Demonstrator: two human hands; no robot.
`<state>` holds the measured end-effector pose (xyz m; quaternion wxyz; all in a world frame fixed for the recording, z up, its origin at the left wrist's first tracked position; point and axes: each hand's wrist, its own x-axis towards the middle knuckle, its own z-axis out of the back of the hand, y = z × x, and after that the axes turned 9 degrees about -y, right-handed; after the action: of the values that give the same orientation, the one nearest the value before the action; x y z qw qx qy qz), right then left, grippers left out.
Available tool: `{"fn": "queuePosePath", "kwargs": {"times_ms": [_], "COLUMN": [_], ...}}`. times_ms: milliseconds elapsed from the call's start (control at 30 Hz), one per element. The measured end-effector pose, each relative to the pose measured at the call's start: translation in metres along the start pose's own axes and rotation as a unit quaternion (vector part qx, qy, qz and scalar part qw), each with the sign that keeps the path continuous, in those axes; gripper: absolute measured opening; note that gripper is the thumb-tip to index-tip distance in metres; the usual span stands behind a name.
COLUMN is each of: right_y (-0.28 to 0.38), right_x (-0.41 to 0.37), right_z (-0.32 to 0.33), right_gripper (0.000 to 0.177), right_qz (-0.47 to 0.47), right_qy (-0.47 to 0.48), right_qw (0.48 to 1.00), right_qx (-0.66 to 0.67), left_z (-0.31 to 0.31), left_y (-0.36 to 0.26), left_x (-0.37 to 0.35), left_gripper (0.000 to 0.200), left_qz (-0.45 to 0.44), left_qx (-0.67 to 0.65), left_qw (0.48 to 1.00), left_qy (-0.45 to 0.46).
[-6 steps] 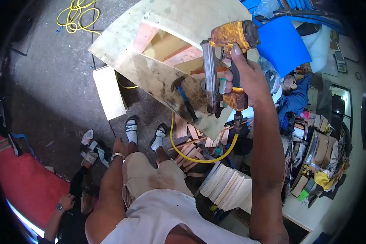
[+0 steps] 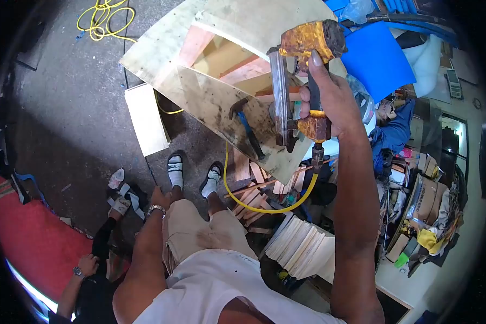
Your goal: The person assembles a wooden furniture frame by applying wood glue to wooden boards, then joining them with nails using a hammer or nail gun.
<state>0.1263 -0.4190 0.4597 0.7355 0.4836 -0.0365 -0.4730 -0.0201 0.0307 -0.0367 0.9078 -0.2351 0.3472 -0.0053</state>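
Observation:
My right hand [image 2: 329, 100] is wrapped round the grip of a yellow and black nail gun [image 2: 313, 40], raised over the right part of a wooden panel structure [image 2: 189, 97]. A yellow air hose [image 2: 264, 210] hangs from the base of its handle. On the stained panel, left of the nail gun, lies a hammer with a blue and black handle [image 2: 248, 132]. My left hand [image 2: 160, 198] is low beside my shorts, next to a thin dark line; its fingers are too small and partly hidden to read.
A co-worker in dark clothing [image 2: 100, 275] is at the lower left by a red cover [image 2: 38, 243]. Wood offcuts [image 2: 254, 205] and stacked strips [image 2: 299, 245] lie below the panel. A pale board [image 2: 146, 121] stands left. Cluttered goods [image 2: 429, 200] fill the right.
The nail gun and my right hand have shifted slightly up. The hose loop has moved a little with them. My left hand is nearly unchanged.

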Motion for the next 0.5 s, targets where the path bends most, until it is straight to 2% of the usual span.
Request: {"fn": "queuePosePath", "kwargs": {"times_ms": [67,167,200,267,300,333,367,467,500], "right_y": [0.0,0.002,0.004,-0.02,-0.019,-0.05,-0.054,-0.156,-0.223], "right_x": [0.003,0.002,-0.004,-0.012,-0.032,-0.04,-0.065,-0.096,-0.099], "right_z": [0.0,0.006,0.009,0.024,0.028,0.036,0.034,0.033,0.034], "right_gripper": [0.063,0.062,0.062,0.046,0.041,0.045,0.052,0.061,0.061], "right_qz": [0.001,-0.004,0.016,0.043,0.083,0.03,-0.013,0.02,0.033], "right_qy": [0.002,0.017,0.017,0.054,0.113,0.109,0.131,0.165,0.148], "right_qw": [1.0,0.998,0.994,0.986,0.976,0.968,0.963,0.935,0.929], "right_qx": [-0.011,-0.058,-0.108,-0.154,-0.167,-0.224,-0.237,-0.314,-0.337], "left_z": [-0.019,0.055,0.042,0.017,0.027,0.034,0.038,0.047,0.058], "left_y": [0.035,-0.025,-0.012,0.025,0.016,0.002,-0.017,-0.051,-0.07], "left_x": [0.005,-0.017,-0.007,0.016,0.019,0.026,0.03,0.048,0.053], "left_gripper": [0.043,0.046,0.047,0.049,0.05,0.05,0.051,0.048,0.047], "left_qz": [-0.007,0.067,0.042,0.015,0.017,0.018,0.016,-0.014,-0.012], "left_qx": [-0.012,0.019,0.042,0.079,0.071,0.062,0.052,0.024,0.024], "left_qw": [1.0,0.997,0.997,0.997,0.997,0.998,0.998,0.999,0.999], "left_qy": [-0.01,0.043,0.04,0.016,0.017,0.019,0.022,-0.031,-0.026]}}
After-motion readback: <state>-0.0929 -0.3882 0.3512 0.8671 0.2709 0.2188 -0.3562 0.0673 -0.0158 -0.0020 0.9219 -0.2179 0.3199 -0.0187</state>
